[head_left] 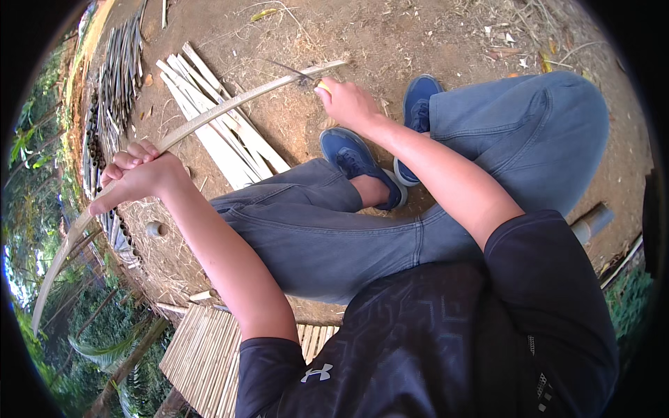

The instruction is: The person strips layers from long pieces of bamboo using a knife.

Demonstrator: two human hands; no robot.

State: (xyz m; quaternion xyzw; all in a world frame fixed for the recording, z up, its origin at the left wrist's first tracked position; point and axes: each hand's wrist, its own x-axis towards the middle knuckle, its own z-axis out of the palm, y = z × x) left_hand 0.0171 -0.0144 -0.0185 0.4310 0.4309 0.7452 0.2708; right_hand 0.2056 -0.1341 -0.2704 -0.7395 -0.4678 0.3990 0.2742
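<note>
A long, pale bamboo strip (230,106) runs in a curve from the lower left to the upper middle. My left hand (139,171) is closed around it, and its tail bends down past that hand. In my right hand (348,104) is a knife (323,86) with a yellow handle, gripped by my closed fingers. Its thin dark blade crosses the strip close to the far end; whether the edge touches or cuts in is too small to tell. Both my arms are stretched forward over my bent legs.
Split bamboo pieces (209,115) lie on the dirt beyond my left arm, with a pile of dark thin sticks (120,76) farther left. A short bamboo tube (157,228) sits near my left forearm. Bamboo slats (202,355) are at lower left, another tube (592,221) at right.
</note>
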